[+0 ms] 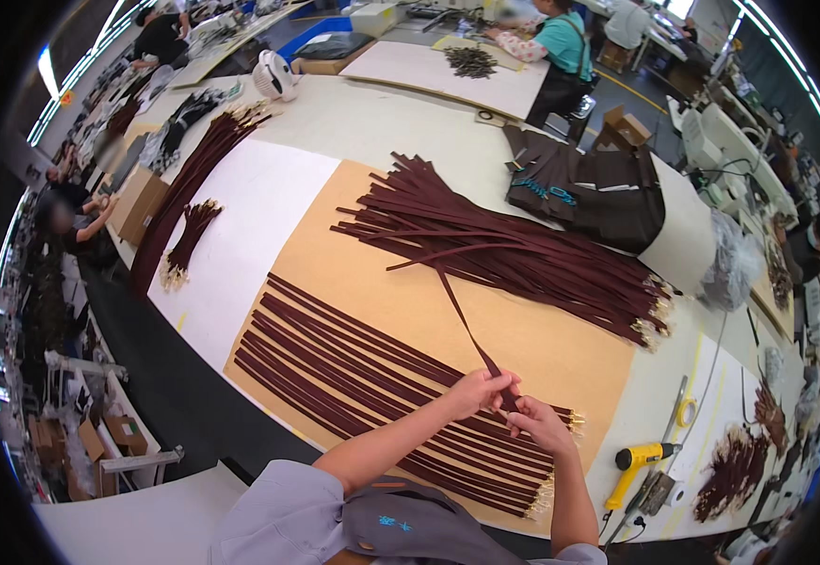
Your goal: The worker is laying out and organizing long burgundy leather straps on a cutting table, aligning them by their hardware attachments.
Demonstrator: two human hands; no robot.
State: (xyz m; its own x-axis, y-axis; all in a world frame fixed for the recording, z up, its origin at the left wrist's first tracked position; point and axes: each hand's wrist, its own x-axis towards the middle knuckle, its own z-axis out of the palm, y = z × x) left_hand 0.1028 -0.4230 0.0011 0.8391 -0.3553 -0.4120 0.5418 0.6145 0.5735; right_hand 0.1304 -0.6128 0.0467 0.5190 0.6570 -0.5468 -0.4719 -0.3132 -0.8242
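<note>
A dark maroon strap (466, 328) stretches from beside the big heap down to my two hands, held above the tan work board (335, 247). My left hand (482, 392) pinches the strap near its lower end. Close beside it, my right hand (542, 426) grips the end of the same strap; its tip is hidden by the fingers. Under my forearms, several similar straps (335, 349) lie side by side in a slanting row, their gold-coloured metal ends at the right. Beyond my hands rests a large heap of maroon straps (514, 247), also with metal ends to the right.
A yellow heat gun (638, 461) and a tape roll (686, 411) lie right of the board. Dark brown leather pieces (608, 184) sit at the back right. More strap bundles (193, 179) lie left, near a white fan (274, 75). Co-workers, one in a teal top (563, 42), sit farther off.
</note>
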